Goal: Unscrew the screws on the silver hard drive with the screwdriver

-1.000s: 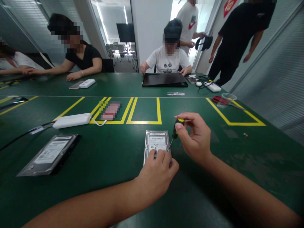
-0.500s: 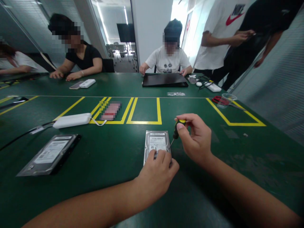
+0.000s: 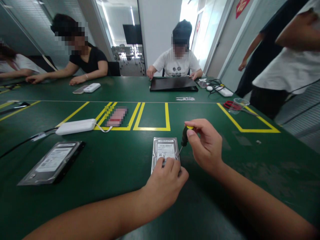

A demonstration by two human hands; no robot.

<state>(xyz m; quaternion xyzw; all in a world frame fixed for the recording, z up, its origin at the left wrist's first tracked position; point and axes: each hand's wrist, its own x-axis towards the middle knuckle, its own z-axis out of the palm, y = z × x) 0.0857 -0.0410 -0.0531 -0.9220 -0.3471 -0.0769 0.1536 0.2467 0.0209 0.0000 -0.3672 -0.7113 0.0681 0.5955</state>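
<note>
A silver hard drive (image 3: 165, 145) with a white label lies flat on the green table in front of me. My left hand (image 3: 167, 181) grips its near end, fingers curled over the top and hiding that part. Pinched in my right hand (image 3: 207, 146) is a small screwdriver (image 3: 184, 136) with a black and yellow handle. It leans so that its thin shaft meets the drive's right edge near my left fingertips; the exact contact of the tip is too small to make out.
A second hard drive (image 3: 53, 161) lies at left. Behind it sit a white power bank (image 3: 76, 126) with cables and a pink phone-like item (image 3: 117, 116). Red-handled scissors (image 3: 229, 105) and a clear plastic cup (image 3: 238, 104) are at right. A person opposite handles a black panel (image 3: 173, 84).
The screwdriver handle has turned slightly in my right fingers; my left hand stays put. Behind the table, the standing people have moved right, and a seated person's arm reaches further left.
</note>
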